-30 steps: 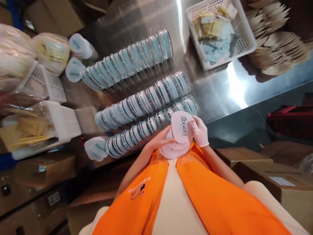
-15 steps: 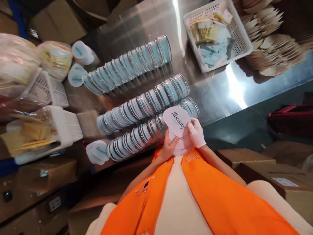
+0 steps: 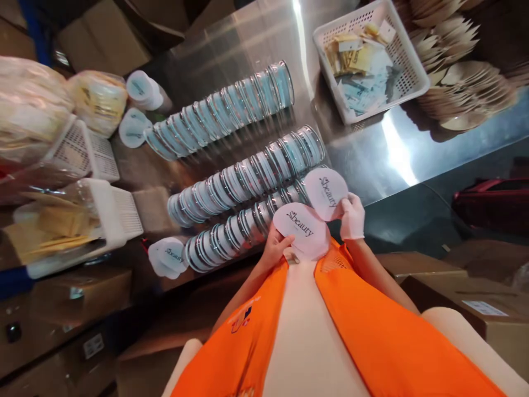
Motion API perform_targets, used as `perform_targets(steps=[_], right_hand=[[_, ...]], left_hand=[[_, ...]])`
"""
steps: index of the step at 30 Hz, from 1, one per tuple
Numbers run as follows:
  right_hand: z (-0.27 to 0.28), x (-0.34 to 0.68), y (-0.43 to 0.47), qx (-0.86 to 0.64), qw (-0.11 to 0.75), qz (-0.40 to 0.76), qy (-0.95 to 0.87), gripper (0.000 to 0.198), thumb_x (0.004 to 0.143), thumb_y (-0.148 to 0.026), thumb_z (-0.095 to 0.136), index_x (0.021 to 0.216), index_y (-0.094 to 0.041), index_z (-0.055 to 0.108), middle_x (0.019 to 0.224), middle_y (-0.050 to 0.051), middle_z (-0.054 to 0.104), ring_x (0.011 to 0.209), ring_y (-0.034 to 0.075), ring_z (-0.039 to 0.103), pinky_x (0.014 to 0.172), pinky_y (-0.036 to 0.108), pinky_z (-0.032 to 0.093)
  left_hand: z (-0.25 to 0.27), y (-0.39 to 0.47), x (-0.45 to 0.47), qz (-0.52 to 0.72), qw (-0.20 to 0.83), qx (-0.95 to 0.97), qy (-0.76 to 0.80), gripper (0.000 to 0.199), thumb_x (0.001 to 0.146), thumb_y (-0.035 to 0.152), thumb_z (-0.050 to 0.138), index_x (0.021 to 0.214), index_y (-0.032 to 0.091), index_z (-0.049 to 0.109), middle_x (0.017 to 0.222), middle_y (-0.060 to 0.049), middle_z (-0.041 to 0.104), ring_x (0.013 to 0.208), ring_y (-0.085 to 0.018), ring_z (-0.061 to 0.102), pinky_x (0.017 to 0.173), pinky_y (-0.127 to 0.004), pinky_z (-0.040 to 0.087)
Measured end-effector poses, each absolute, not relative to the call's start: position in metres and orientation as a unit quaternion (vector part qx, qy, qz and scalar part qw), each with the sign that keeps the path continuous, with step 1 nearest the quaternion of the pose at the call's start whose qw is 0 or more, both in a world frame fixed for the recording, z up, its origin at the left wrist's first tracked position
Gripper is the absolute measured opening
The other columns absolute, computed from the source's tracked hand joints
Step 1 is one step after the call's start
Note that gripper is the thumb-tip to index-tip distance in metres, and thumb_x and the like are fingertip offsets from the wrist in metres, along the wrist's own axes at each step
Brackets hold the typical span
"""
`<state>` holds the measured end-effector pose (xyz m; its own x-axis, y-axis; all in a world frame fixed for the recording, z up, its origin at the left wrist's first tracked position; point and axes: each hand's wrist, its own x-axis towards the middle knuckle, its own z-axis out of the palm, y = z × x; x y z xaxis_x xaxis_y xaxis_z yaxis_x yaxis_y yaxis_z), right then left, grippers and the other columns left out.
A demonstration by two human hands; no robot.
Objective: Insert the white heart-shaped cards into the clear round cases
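Observation:
My left hand (image 3: 276, 245), bare, grips a few round white cards (image 3: 301, 227) printed "beauty", its thumb on top. My right hand (image 3: 352, 215), in a white glove, pinches one round white card (image 3: 325, 192) with the same print by its lower right edge. That card is up and to the right of the ones in my left hand, their edges meeting or overlapping. Just beyond my hands lies the nearest row of round silver-rimmed containers (image 3: 231, 234). More printed round cards (image 3: 167, 258) lie at its left end.
Two further rows of silver-rimmed containers, a middle row (image 3: 248, 175) and a far row (image 3: 223, 113), lie on the metal table (image 3: 363, 157). A white basket (image 3: 407, 88) holds small packets. Stacked wooden-looking spoons (image 3: 467, 91) are at right, bagged goods and baskets (image 3: 119, 215) at left, cardboard boxes (image 3: 458, 298) lower right.
My right hand has moved right and slightly up with one card, drawing it off the others. The cards in my left hand now show their printed face more fully.

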<state>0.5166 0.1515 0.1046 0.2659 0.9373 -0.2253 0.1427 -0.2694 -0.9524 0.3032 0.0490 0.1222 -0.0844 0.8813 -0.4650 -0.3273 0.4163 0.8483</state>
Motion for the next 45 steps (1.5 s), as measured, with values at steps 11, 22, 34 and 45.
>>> perform_targets(steps=[11, 22, 34, 45], right_hand=[[0.113, 0.607, 0.139, -0.79, 0.33, 0.192, -0.48, 0.029, 0.082, -0.041, 0.057, 0.097, -0.019, 0.069, 0.084, 0.004, 0.071, 0.074, 0.019, 0.062, 0.077, 0.032, 0.052], [0.139, 0.55, 0.184, -0.724, 0.072, 0.098, -0.679, 0.024, 0.09, -0.03, 0.049, 0.092, -0.017, 0.069, 0.087, 0.007, 0.068, 0.066, 0.015, 0.054, 0.058, 0.028, 0.027], [0.174, 0.534, 0.237, -0.652, -0.115, 0.159, -0.732, 0.025, 0.09, -0.027, 0.053, 0.1, -0.018, 0.074, 0.094, 0.013, 0.075, 0.08, 0.023, 0.067, 0.066, 0.03, 0.035], [0.027, 0.534, 0.19, -0.704, 0.227, 0.321, -0.592, 0.035, 0.094, -0.032, 0.049, 0.109, -0.02, 0.078, 0.111, 0.007, 0.079, 0.102, 0.022, 0.072, 0.095, 0.029, 0.052]], left_hand=[[0.081, 0.089, 0.26, 0.518, 0.497, 0.248, 0.65, 0.055, 0.077, 0.05, 0.074, 0.121, 0.017, 0.064, 0.114, -0.011, 0.076, 0.111, -0.024, 0.069, 0.101, -0.039, 0.052], [0.045, 0.147, 0.28, 0.5, 0.442, 0.381, 0.639, 0.036, 0.079, 0.042, 0.072, 0.102, 0.016, 0.066, 0.097, -0.008, 0.076, 0.09, -0.021, 0.068, 0.083, -0.03, 0.054], [0.045, 0.144, 0.275, 0.34, 0.413, 0.494, 0.686, 0.032, 0.086, 0.024, 0.061, 0.116, 0.015, 0.063, 0.096, -0.007, 0.074, 0.083, -0.02, 0.066, 0.079, -0.031, 0.051], [0.049, 0.145, 0.273, 0.307, 0.423, 0.503, 0.688, 0.024, 0.086, 0.022, 0.064, 0.109, 0.017, 0.065, 0.084, -0.004, 0.073, 0.075, -0.02, 0.065, 0.076, -0.031, 0.052]])
